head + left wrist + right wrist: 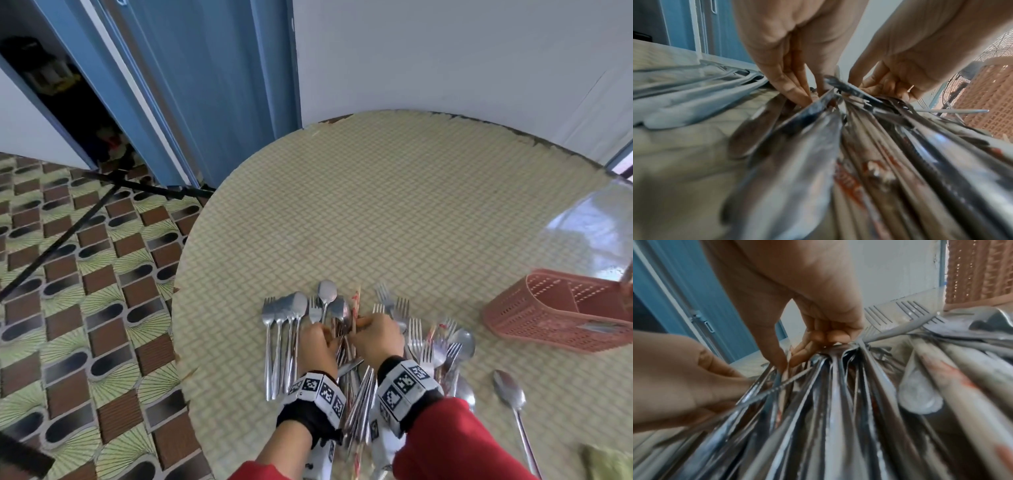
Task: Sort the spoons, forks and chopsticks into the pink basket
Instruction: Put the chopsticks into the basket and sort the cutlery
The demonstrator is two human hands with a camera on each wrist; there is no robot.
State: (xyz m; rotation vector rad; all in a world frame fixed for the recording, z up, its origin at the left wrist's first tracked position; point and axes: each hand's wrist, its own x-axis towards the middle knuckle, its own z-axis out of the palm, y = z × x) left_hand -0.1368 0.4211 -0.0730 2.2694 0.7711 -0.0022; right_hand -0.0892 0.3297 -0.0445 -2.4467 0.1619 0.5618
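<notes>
A heap of metal spoons, forks and printed chopsticks [356, 383] lies near the front of the round table [394, 212]. My left hand [329, 337] reaches down into it, fingers and thumb pinching metal handles [813, 95]. Just to its right, my right hand [358, 323] pinches into the same bundle between thumb and forefinger [788, 363]; which piece each holds is hidden. A row of spoons and forks [284, 342] lies left of the hands, and several forks [421, 342] lie to the right. The pink basket [561, 315] stands at the right, apart from both hands.
A lone long spoon [510, 390] lies right of the heap, with a green cloth [609, 462] at the bottom right corner. The table's left edge drops to a patterned tiled floor [85, 308] crossed by a black tripod leg [61, 240]. A blue door [212, 85] stands behind.
</notes>
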